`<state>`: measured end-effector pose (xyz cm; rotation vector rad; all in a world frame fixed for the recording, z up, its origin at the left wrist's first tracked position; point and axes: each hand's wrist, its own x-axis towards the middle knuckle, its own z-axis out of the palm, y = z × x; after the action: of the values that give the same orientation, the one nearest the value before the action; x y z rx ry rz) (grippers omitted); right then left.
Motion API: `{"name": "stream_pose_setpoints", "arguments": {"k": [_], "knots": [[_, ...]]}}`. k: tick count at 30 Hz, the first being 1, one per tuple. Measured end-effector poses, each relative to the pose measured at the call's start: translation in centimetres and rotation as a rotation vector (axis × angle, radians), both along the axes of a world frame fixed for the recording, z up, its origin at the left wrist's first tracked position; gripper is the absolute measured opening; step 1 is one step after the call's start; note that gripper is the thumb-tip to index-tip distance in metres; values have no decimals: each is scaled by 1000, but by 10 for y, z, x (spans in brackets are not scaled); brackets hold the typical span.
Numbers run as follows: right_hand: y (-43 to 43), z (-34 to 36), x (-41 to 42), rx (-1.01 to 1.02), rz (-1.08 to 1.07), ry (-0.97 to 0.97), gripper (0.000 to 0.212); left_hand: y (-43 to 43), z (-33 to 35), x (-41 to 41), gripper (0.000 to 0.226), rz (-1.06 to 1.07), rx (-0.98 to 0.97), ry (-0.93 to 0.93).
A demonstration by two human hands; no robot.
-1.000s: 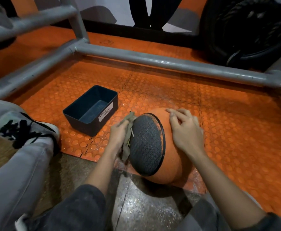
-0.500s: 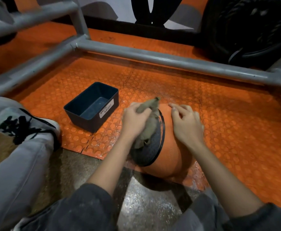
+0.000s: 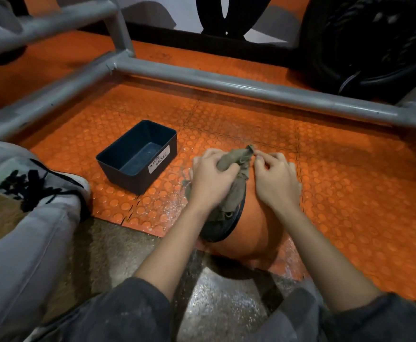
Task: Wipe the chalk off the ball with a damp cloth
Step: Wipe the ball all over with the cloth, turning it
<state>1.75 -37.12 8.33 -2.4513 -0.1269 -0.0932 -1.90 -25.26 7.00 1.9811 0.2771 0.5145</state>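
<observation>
Ball: orange rubber ball with a round black textured panel [image 3: 256, 233], on the floor directly beneath both sets of fingers, panel facing the left-hand side.
Cloth: bunched olive-drab cloth [image 3: 238, 191], draped down the panel's rim, its top end poking out beyond the left knuckles.
Left hand: left hand [image 3: 210, 180], fingers curled round the cloth and pressing it to the ball.
Right hand: right hand [image 3: 277, 185], fingers bent over the ball's top, tips just beside the cloth's end. Whether they nip it, cannot tell.
Step in hand: wiping along the panel's edge, by my judgement.
Doing it well: brace the ball under the right fingers so it cannot roll. Spread the cloth flatter for fuller contact, then turn the ball to unwiped faces.
Container: dark rectangular plastic bin labelled "WASTE BASKET" [image 3: 130, 180], left of the left fingers and apart from them.
Contents: no item shows inside. A faint sheen on its bottom could be water or bare plastic; cannot tell.
Floor: orange studded mat [image 3: 350, 193], whitish flecks near the left wrist.
</observation>
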Motion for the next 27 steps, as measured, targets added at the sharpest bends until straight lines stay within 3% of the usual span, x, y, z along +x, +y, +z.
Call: {"name": "stream_pose_setpoints", "arguments": {"k": [2,5,8,10,13,16,17,21,23,27], "knots": [[-5,-1,4,-2,66,-4,35,8,-2,2,7,12,-87,-5],[-14,-6,7,25,178,-34,32,30,-15,-4,9,57,-448,131],[-26,-6,17,56,366,-43,24,39,-35,-19,13,183,-571,283],[-34,-1,31,92,549,-7,23,31,-35,-22,13,211,-647,228],[-35,10,49,71,647,73,22,13,-19,-12,14,139,-500,49],[-30,10,62,-129,363,-14,27,-7,-15,-10,8,123,-182,-23],[-28,9,64,-197,227,36,32,-14,-19,-13,6,139,-115,-43],[-13,3,65,-89,99,267,46,-39,-36,-28,33,161,134,-265],[-7,5,61,-149,122,250,49,-43,-38,-28,31,206,140,-275],[-2,10,56,-191,182,187,39,-28,-24,-18,12,185,-57,-173]]}}
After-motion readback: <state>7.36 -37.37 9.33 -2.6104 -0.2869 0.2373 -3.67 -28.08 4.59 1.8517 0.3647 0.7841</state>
